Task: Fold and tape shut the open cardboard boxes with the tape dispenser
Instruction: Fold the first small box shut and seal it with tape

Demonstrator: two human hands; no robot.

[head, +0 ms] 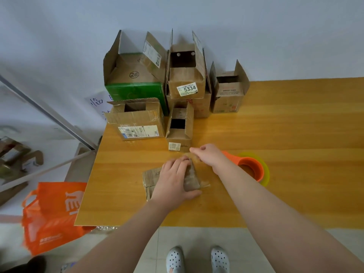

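1. Head view, nearest first: a pair of white perforated clogs [175, 259] stands on the tiled floor, and an orange shopping bag [53, 213] sits on the floor by the left corner of the wooden table [295, 194].
2. Near the front of the table lies a small flat cardboard box [150, 176], its flaps already folded down. The left hand [174, 180] presses on top of it with fingers straight and spread and the thumb along the near edge, pinning it in place.
3. A brownish tape strip [192, 178] runs over the box's right part, from its near edge to beyond its far edge.
4. The right hand [208, 156] is just past the box with fingers curled. It seems to pinch the far end of the strip, though the fingertips are blurred.
5. The orange tape dispenser [251, 168] with its yellow-green roll lies on the table behind the right forearm, held by neither hand.
6. I judge the step in hand to be sealing this one box. The next move calls for smoothing the strip flat over the seam and pressing its far end down while the left hand holds the box steady.
7. Further back the remaining work waits: a narrow open box labelled 4088 [180, 134], a wide box with a shipping label [137, 123], a box labelled 5334 [186, 83], a green box marked 26 [136, 91] and a smaller open box [228, 95] to the right, all with flaps up.
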